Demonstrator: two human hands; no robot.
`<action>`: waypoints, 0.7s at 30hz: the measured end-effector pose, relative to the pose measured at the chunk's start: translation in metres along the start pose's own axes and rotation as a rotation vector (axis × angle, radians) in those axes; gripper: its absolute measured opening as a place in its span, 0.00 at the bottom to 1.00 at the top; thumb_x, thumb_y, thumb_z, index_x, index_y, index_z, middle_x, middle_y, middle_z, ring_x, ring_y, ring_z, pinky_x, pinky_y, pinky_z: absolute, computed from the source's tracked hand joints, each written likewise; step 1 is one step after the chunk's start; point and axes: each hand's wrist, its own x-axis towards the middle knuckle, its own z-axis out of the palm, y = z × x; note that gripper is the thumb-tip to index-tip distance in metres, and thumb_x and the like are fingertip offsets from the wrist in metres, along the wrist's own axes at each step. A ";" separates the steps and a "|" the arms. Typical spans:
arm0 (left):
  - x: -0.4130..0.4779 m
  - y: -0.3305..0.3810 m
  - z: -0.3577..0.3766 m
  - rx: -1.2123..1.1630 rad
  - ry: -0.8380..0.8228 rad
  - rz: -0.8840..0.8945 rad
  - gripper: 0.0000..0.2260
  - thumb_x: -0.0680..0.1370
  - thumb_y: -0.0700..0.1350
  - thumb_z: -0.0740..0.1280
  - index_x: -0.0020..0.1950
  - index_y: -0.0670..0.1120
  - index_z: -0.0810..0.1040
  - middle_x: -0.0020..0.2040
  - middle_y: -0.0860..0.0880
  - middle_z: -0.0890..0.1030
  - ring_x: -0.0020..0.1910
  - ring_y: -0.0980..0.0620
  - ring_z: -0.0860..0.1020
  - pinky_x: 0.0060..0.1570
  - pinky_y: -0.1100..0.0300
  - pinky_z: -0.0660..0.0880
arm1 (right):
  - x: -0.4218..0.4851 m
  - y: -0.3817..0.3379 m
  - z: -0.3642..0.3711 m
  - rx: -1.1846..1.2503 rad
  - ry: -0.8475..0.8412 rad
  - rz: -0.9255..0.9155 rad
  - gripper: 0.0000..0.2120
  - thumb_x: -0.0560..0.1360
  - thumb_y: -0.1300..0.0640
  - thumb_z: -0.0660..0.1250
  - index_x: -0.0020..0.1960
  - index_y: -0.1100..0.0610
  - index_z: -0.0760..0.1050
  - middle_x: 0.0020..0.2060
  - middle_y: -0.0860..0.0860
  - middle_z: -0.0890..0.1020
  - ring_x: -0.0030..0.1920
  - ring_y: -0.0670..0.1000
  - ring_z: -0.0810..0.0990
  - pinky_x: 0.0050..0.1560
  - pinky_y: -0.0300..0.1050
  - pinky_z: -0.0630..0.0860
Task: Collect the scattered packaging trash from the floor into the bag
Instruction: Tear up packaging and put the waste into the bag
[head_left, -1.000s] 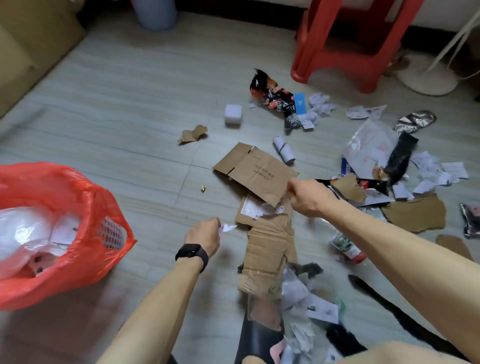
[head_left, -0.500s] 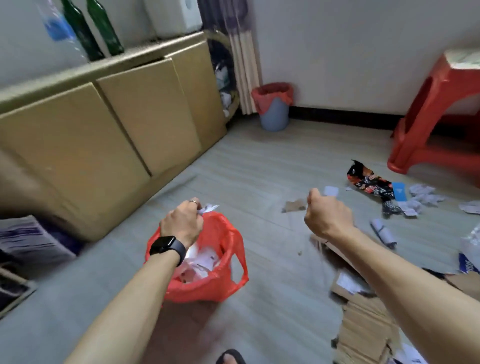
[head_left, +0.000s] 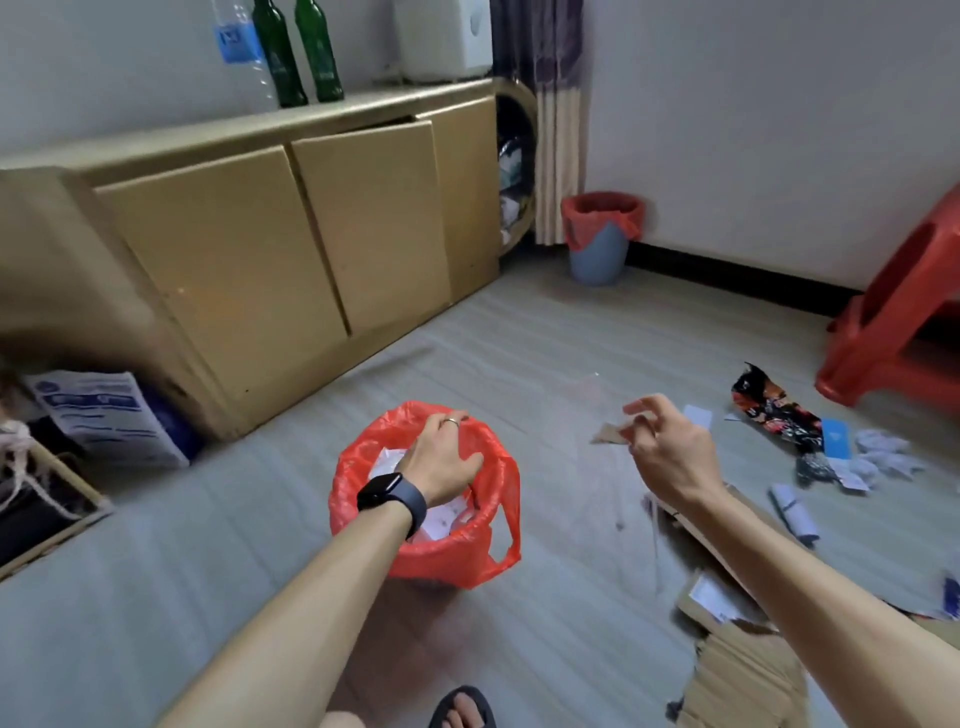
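Observation:
The red plastic bag (head_left: 457, 564) stands open on the floor at centre, with white paper (head_left: 441, 519) inside. My left hand (head_left: 441, 460), a black watch on its wrist, hangs over the bag's mouth with fingers pointing down; I see nothing in it. My right hand (head_left: 670, 452) hovers to the right with loosely curled fingers, holding nothing. Scattered trash lies at right: a brown cardboard scrap (head_left: 605, 435), a black-and-orange snack wrapper (head_left: 774, 410), a blue card (head_left: 835, 439), crumpled white paper (head_left: 883, 460), a rolled white paper (head_left: 795, 512) and torn cardboard sheets (head_left: 748, 673).
A tan cabinet (head_left: 260, 249) with green bottles (head_left: 291, 52) runs along the left wall. A blue bin with a red liner (head_left: 600, 239) stands in the corner. A red plastic stool (head_left: 904, 322) is at right. My sandalled foot (head_left: 462, 709) is at the bottom, an open box (head_left: 52, 499) at left.
The view swung up from the trash pile to the bag. My left hand carried a white scrap to the bag's mouth; the scrap no longer shows. My right hand's fist loosened.

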 end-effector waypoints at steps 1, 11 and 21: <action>-0.002 0.015 0.000 -0.040 0.024 0.048 0.31 0.76 0.48 0.68 0.77 0.46 0.62 0.73 0.45 0.65 0.72 0.46 0.67 0.70 0.56 0.64 | -0.002 -0.003 -0.005 0.010 0.006 -0.012 0.10 0.78 0.56 0.58 0.52 0.45 0.75 0.41 0.44 0.85 0.48 0.52 0.83 0.52 0.48 0.77; -0.015 0.076 0.013 -0.071 0.015 0.275 0.15 0.77 0.53 0.69 0.63 0.51 0.78 0.66 0.48 0.75 0.66 0.51 0.72 0.64 0.61 0.66 | -0.025 -0.030 -0.068 -0.014 0.244 -0.320 0.10 0.70 0.51 0.56 0.40 0.47 0.76 0.35 0.46 0.83 0.40 0.53 0.80 0.47 0.53 0.77; -0.015 0.106 -0.011 -1.232 -0.013 -0.138 0.04 0.83 0.44 0.62 0.49 0.45 0.74 0.42 0.49 0.83 0.36 0.50 0.85 0.42 0.57 0.74 | -0.009 0.024 -0.099 0.129 0.176 0.207 0.41 0.72 0.39 0.70 0.77 0.53 0.57 0.71 0.58 0.69 0.70 0.59 0.68 0.70 0.59 0.66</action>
